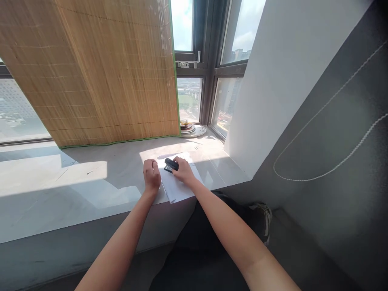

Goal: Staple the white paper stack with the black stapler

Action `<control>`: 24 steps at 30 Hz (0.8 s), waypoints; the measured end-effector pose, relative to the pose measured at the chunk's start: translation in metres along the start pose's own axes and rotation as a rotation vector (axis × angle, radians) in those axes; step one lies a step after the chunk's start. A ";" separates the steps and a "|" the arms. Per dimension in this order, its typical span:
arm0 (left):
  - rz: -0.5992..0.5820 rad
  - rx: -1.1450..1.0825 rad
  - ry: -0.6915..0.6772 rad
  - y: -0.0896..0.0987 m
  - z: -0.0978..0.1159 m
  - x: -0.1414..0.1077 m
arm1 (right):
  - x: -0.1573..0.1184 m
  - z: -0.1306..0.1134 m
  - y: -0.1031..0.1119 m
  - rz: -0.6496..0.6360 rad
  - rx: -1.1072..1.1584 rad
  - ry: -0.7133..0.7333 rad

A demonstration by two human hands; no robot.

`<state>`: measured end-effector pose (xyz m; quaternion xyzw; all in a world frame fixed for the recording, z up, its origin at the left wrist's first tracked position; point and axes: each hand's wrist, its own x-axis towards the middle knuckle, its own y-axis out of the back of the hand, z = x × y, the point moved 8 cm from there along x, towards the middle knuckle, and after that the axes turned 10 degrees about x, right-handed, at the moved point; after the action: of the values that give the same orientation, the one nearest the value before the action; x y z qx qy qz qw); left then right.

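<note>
A black stapler [171, 164] is gripped in my right hand [183, 169], held over white paper sheets [178, 189] on the window ledge. Its jaws point left and stand apart. My left hand [151, 174] rests at the left edge of the paper with its fingers curled closed. Whether anything lies inside those fingers is hidden from view. The paper's near edge reaches the front edge of the ledge and looks folded or layered there.
The pale ledge [75, 194] runs along the window. A bamboo blind [118, 76] hangs behind my hands. Several stacked plates [194, 130] stand in the window corner. A white wall [273, 72] rises at right, with a beaded cord [297, 180] hanging beyond it.
</note>
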<state>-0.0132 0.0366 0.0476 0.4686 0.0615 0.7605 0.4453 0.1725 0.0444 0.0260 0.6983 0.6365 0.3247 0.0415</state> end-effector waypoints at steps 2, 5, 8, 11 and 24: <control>-0.025 -0.001 0.026 -0.005 -0.006 0.001 | 0.002 0.015 0.019 -0.013 0.012 -0.028; -0.063 -0.011 0.067 -0.014 -0.013 0.002 | 0.000 0.040 0.055 -0.010 0.054 -0.025; -0.082 -0.018 0.083 -0.019 -0.016 0.002 | -0.010 0.061 0.097 0.084 0.073 0.009; -0.089 -0.029 0.076 -0.019 -0.014 0.003 | -0.020 0.079 0.125 0.139 0.097 -0.037; -0.075 -0.038 0.117 -0.011 -0.013 0.004 | -0.026 0.085 0.132 0.134 0.167 -0.074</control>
<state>-0.0169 0.0505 0.0371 0.4122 0.0904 0.7702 0.4782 0.3296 0.0260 0.0115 0.7519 0.6112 0.2465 -0.0153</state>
